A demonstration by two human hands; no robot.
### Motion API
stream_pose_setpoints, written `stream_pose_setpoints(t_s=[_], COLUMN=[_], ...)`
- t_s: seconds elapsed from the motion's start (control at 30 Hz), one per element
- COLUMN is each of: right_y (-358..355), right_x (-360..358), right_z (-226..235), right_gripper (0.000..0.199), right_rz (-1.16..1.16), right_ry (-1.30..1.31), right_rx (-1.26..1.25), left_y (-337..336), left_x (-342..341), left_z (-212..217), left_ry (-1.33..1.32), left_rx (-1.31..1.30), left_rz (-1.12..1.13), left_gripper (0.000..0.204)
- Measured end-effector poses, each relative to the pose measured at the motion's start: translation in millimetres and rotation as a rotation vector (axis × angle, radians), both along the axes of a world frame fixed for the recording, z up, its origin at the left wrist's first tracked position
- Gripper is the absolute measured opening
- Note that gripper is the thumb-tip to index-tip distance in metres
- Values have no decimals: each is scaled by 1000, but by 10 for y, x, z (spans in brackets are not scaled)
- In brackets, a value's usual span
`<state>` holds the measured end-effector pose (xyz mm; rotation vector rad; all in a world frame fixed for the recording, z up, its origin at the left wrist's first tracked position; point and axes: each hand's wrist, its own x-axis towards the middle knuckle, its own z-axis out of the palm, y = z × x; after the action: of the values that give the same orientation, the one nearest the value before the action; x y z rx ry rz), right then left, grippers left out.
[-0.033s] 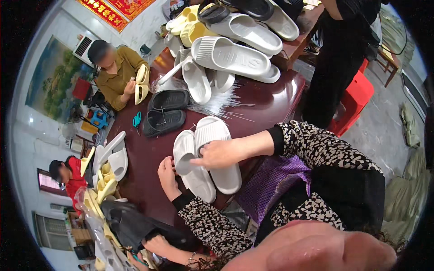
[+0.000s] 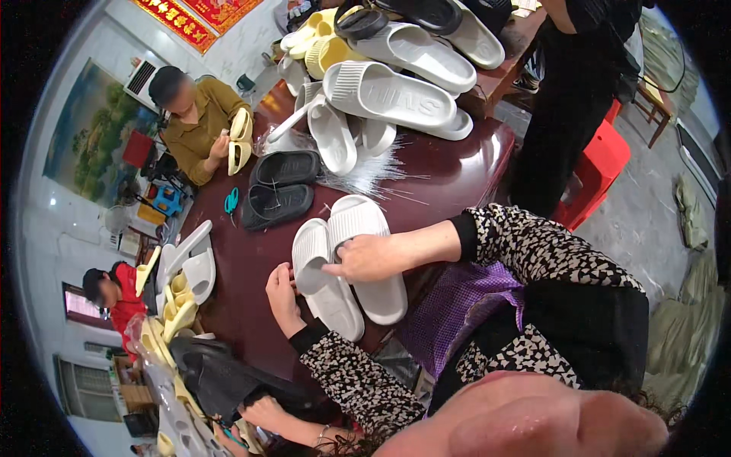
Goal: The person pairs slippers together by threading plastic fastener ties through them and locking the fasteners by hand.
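A pair of white slide slippers point(image 2: 381, 293) lies side by side on the dark red-brown table point(image 2: 457, 175) right in front of me. My right hand point(image 2: 365, 259) reaches in from the right in a black-and-white patterned sleeve and presses down over both, fingers curled on the left slipper's point(image 2: 335, 305) strap. My left hand point(image 2: 283, 297) sits at that slipper's outer side, fingertips pinched on its edge. Whether something thin is between those fingers is too small to tell.
Beyond lie two black slippers point(image 2: 278, 186), teal scissors point(image 2: 231, 202), thin clear plastic ties point(image 2: 369, 175) and a heap of white and yellow slippers point(image 2: 396, 91). A seated person in olive point(image 2: 194, 122) holds cream slippers. Another in red point(image 2: 118, 297) sits left; someone in black point(image 2: 571, 99) stands by a red stool point(image 2: 605, 156).
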<state>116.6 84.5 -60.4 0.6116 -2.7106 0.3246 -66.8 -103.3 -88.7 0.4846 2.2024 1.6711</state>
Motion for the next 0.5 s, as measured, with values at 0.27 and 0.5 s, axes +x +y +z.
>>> stream_pose_setpoints(t_s=[0.27, 0.5], right_y=[-67, -273], right_x=[-185, -160], right_z=[-94, 72], right_gripper=[19, 22], right_rz=[-199, -219], right_ry=[7, 115], right_rx=[44, -58], left_y=[-5, -384], left_x=[-41, -199], left_z=[37, -41], left_ry=[-118, -93], left_rx=[51, 85], left_rz=[-51, -55], left_gripper=[27, 26])
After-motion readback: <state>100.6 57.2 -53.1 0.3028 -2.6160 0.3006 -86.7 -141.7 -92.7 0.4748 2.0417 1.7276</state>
